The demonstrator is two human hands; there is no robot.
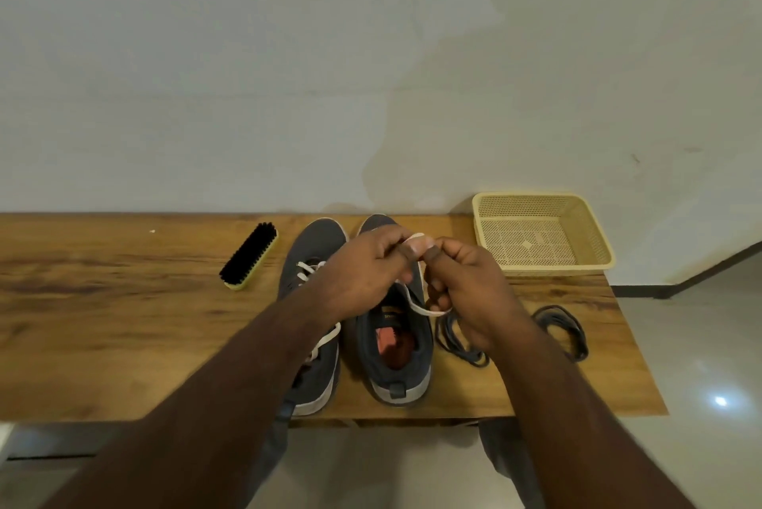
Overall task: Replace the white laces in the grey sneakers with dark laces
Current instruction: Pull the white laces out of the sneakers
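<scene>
Head view: two grey sneakers stand side by side on a wooden table, toes toward the wall, with both hands raised over the right one.
Left hand: fingers curled, pinching a white lace at its upper end just above the right sneaker.
Right hand: thumb and fingers pinching the same lace right beside the left hand's pinch, while the lower fingers curl round the loop that hangs below.
White lace: it runs from the pinch down in a curve over the sneaker's opening and back up to the right hand — it looks free of the eyelets, though the hands hide the front of the shoe.
Right sneaker: the visible tongue and opening carry no lace, so its white lace appears to be out.
Left sneaker: white lacing still crosses its front and a loose end trails down its side — not yet unlaced.
Dark laces: two loose coils lie on the table to the right of the sneakers, one just beside the right shoe and one nearer the table edge; neither is threaded.
Basket: a pale yellow tray at the back right.
Brush: lies left of the sneakers.
Progress: early, by my reading — one white lace removed; the other removal and both dark lacings remain.
</scene>
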